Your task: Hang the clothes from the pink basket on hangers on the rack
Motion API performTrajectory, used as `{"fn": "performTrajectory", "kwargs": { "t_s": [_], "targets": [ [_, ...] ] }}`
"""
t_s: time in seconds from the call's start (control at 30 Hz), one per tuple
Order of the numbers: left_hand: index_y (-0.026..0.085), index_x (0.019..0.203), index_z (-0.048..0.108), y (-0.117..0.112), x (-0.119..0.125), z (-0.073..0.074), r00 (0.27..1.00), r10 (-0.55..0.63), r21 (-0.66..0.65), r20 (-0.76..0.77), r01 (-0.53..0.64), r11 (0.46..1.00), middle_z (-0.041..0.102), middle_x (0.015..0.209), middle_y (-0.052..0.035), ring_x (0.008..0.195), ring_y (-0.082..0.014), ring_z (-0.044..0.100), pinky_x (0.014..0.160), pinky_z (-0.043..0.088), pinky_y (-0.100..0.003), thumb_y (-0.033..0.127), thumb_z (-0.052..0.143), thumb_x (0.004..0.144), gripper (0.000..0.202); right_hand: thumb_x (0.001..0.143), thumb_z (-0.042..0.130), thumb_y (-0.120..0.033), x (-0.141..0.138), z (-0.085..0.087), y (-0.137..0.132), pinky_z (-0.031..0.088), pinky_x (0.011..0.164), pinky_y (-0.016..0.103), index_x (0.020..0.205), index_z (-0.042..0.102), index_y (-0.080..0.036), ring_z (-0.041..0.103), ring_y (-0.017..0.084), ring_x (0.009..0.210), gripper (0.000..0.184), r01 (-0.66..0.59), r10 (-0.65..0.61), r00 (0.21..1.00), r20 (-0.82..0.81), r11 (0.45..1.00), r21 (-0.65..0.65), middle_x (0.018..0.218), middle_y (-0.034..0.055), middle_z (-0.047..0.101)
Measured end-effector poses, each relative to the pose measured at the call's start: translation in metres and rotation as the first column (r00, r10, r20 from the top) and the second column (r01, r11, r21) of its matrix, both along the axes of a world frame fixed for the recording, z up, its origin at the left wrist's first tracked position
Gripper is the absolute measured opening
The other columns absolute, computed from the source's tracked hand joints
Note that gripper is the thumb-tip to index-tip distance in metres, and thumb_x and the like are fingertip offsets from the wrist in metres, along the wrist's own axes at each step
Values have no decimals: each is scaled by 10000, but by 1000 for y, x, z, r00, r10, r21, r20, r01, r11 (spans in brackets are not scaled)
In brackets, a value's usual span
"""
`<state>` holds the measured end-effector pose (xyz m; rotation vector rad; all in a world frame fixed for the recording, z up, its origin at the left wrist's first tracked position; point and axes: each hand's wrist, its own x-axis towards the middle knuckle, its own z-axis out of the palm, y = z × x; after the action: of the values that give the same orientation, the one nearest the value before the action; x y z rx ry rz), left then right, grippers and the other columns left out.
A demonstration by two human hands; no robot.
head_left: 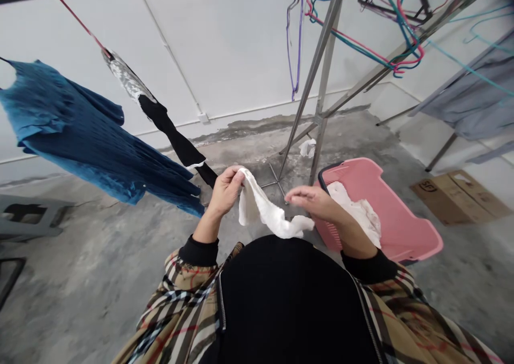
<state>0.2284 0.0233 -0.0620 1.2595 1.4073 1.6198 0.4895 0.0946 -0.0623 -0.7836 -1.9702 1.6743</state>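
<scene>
My left hand (227, 189) is closed, its thumb and fingers pinching the top end of a white sock (267, 209). The limp fabric hangs from the pinch in two parts, one dropping straight down and the longer one trailing right in front of my black top. My right hand (309, 199) hovers just above the trailing end, fingers stretched out and holding nothing. Behind my right wrist stands a pink laundry basket (401, 214), with white laundry (357, 209) inside; my forearm covers part of it.
A blue garment (88, 128) and a long black-and-grey item (172, 131) hang at left. A metal rack (321, 85) bears several coloured hangers (361, 48). A cardboard box (461, 197), a grey stool (32, 214) and a white scrap (307, 148) are on the floor.
</scene>
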Motion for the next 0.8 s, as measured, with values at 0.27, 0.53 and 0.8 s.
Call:
{"fn": "performTrajectory", "kwargs": {
  "t_s": [0.27, 0.53, 0.8],
  "targets": [
    [179, 802, 716, 15, 40, 26, 946, -233, 83, -223, 257, 963, 656, 766, -31, 752, -140, 600, 740, 475, -264, 371, 652, 850, 208, 771, 689, -357, -58, 18, 5, 510, 800, 301, 1195, 622, -192, 637, 183, 926, 460, 48, -7, 987, -159, 965, 257, 1078, 63, 685],
    [190, 897, 619, 8, 60, -16, 988, 127, 150, -91, -112, 982, 532, 828, 10, 627, -70, 493, 604, 428, -206, 338, 740, 767, 231, 800, 610, -422, -74, 14, 8, 454, 660, 260, 930, 684, -160, 586, 137, 713, 302, 365, -356, 916, -183, 931, 18, 810, 32, 665],
    [202, 810, 483, -22, 88, -60, 979, 145, -70, -141, -156, 985, 409, 633, 72, 535, -73, 373, 539, 343, -202, 411, 747, 728, 347, 739, 665, -445, -81, 19, 4, 332, 490, 222, 1003, 646, -196, 446, 81, 525, 363, 409, -486, 829, -279, 865, -290, 638, -35, 523]
  ]
}}
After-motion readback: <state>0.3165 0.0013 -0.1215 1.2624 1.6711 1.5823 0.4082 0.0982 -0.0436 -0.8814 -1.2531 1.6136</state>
